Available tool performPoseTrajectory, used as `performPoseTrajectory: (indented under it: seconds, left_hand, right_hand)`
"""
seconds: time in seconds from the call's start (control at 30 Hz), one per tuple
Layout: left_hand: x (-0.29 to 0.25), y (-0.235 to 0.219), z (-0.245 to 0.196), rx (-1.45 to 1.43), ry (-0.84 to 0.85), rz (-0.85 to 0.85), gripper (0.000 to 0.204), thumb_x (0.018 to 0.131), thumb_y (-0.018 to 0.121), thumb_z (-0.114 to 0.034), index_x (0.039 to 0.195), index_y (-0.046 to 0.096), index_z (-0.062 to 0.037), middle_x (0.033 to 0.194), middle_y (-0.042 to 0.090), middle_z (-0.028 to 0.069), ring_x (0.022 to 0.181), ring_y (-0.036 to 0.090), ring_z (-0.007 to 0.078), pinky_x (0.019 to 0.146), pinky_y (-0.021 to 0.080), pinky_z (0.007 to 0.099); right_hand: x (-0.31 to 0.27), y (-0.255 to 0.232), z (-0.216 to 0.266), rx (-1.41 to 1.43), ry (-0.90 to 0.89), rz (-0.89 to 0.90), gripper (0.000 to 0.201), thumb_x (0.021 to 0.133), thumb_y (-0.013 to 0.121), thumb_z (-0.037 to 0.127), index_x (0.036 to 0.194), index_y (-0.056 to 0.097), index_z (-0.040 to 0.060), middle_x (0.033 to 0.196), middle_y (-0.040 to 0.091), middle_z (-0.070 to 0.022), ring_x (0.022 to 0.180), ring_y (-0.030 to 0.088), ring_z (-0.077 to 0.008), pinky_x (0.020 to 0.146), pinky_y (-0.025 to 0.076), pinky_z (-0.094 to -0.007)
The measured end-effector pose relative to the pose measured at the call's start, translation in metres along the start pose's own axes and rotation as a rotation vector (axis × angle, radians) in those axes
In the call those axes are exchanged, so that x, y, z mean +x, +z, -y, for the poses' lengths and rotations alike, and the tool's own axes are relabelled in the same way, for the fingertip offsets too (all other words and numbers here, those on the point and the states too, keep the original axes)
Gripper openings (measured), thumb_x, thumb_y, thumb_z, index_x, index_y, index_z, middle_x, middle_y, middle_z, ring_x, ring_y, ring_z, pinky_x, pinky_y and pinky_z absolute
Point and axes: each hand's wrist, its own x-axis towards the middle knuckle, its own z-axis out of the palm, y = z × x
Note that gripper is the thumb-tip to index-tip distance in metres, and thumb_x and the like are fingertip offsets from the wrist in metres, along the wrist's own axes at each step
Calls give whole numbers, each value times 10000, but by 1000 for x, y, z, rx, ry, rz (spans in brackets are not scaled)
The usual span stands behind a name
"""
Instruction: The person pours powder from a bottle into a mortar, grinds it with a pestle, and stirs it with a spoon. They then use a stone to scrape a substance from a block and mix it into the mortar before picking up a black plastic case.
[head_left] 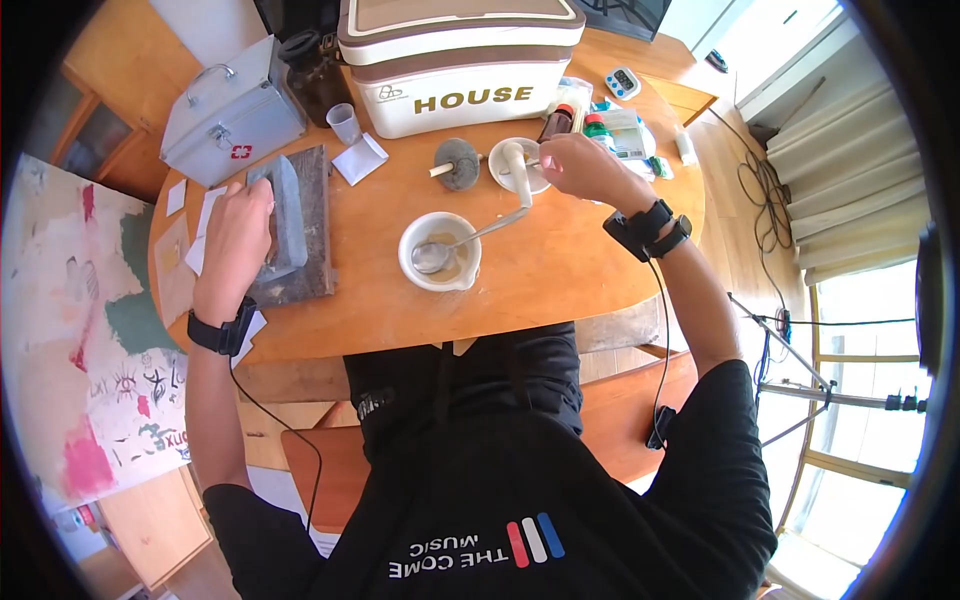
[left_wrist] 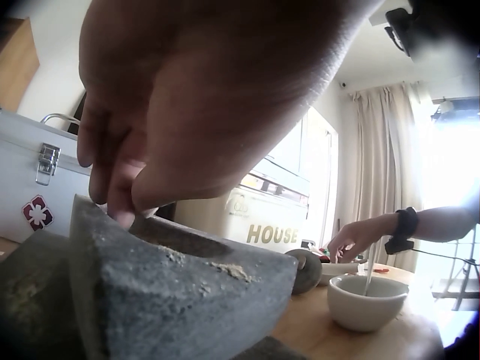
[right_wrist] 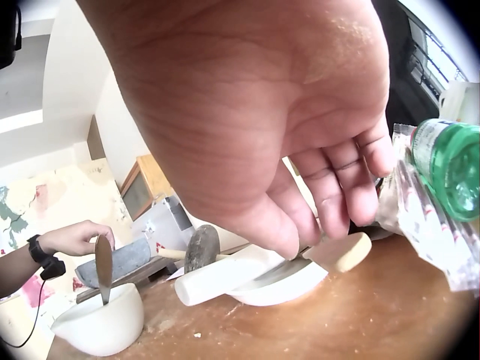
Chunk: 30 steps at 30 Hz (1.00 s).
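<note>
My left hand [head_left: 240,225] is over a grey, boat-shaped stone trough [head_left: 290,220], bent fingers and thumb gripping its rim in the left wrist view. Pale crumbs lie on that rim. My right hand [right_wrist: 262,105] hangs above a small white bowl [right_wrist: 289,289], fingers loosely curled, thumb apart from them. A white pestle [head_left: 523,185] lies across this bowl. A beige rounded piece [right_wrist: 352,253] sits right under the right fingertips. In front, a white mortar [head_left: 470,278] with a pouring lip holds a metal spoon [head_left: 432,258] and some pale matter.
A dark slab [head_left: 310,270] lies under the trough. A stone wheel [head_left: 460,165] with a wooden axle stands beside the bowl. At the back are a silver case [head_left: 235,125], a plastic cup [head_left: 343,123] and a large HOUSE box [head_left: 470,95]. Bottles and packets, including a green bottle [right_wrist: 454,165], are at the right.
</note>
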Motion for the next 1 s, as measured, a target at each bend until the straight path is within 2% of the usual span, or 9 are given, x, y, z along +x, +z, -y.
performPoseTrajectory:
  seconds: [0.3,0.43,0.53,0.63,0.7,0.8,0.93,1.0]
  left_hand:
    - [6,17,21,-109,-36,-72,70,972,566,0,914,580,37,839,642,248,872,607,434,784,484,520]
    - [14,17,16,-145,-74,-134,72,983,571,-14,932,588,34,865,641,248,903,608,439,800,487,516]
    - [21,21,11,-200,-39,-164,66,980,563,-1,926,581,33,883,641,246,918,605,441,806,484,518]
    - [31,30,7,-265,69,-153,45,959,561,23,924,589,22,864,638,255,925,608,459,808,484,526]
    - [36,30,4,-218,63,-77,30,966,579,-9,949,594,11,878,648,246,921,621,456,795,489,518]
    - [59,23,6,-206,7,-4,49,961,591,-32,951,612,10,874,670,245,900,648,457,773,500,516]
    - [107,25,5,-236,-42,1,94,881,612,-40,865,683,19,895,696,283,896,680,485,764,534,550]
    - [131,39,7,-183,-21,49,88,871,642,-51,871,705,11,909,711,275,911,696,472,787,556,544]
  right_hand:
    - [-4,-1,2,-40,35,25,157,884,626,110,974,712,13,941,733,-200,923,701,-411,840,559,-487]
    - [-7,-5,13,-68,70,52,187,871,639,110,1020,700,15,938,727,-216,930,704,-419,844,556,-497]
    - [-9,-6,14,-66,87,57,221,858,652,98,1061,687,16,945,723,-226,937,702,-428,843,551,-509]
    - [-9,1,6,-89,33,-3,185,874,653,92,1048,673,31,868,708,-204,856,687,-417,768,528,-511]
    - [-8,8,-3,-100,-25,-66,142,900,627,82,1029,664,34,822,689,-203,808,672,-417,722,505,-518]
    - [-7,0,9,-97,85,35,236,861,630,74,1087,676,26,956,719,-237,961,690,-452,831,533,-537]
    - [-7,-1,13,-45,80,24,214,869,622,77,1064,690,22,947,719,-245,960,684,-461,833,530,-548]
    - [-8,1,8,-37,21,-8,201,858,662,91,1044,680,18,890,707,-223,882,686,-428,787,537,-508]
